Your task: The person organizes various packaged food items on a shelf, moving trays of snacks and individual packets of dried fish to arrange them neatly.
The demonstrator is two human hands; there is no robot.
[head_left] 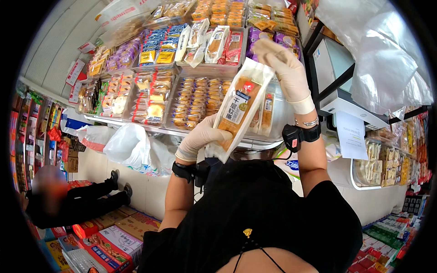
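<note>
My left hand [199, 140], in a whitish glove, is closed around the lower end of a packaged loaf of bread [234, 119]. The long pack is tilted, with clear film over brown bread and pale edges. My right hand [287, 70], gloved too, is raised beside the pack's upper end. Its fingers stretch forward, somewhat blurred, with nothing seen in them. Under and behind the held loaf, similar packs [266, 113] lie in a clear bin. Several long bread packs [217, 44] rest in the bin beyond it.
Bins of small wrapped cakes [193, 98] fill the display ahead. White plastic bags [132, 148] hang at its front left. A dark frame [328, 93] and a bundle of clear bags [387, 59] stand at right. Someone in black [86, 204] is at the lower left, near stacked boxes [111, 245].
</note>
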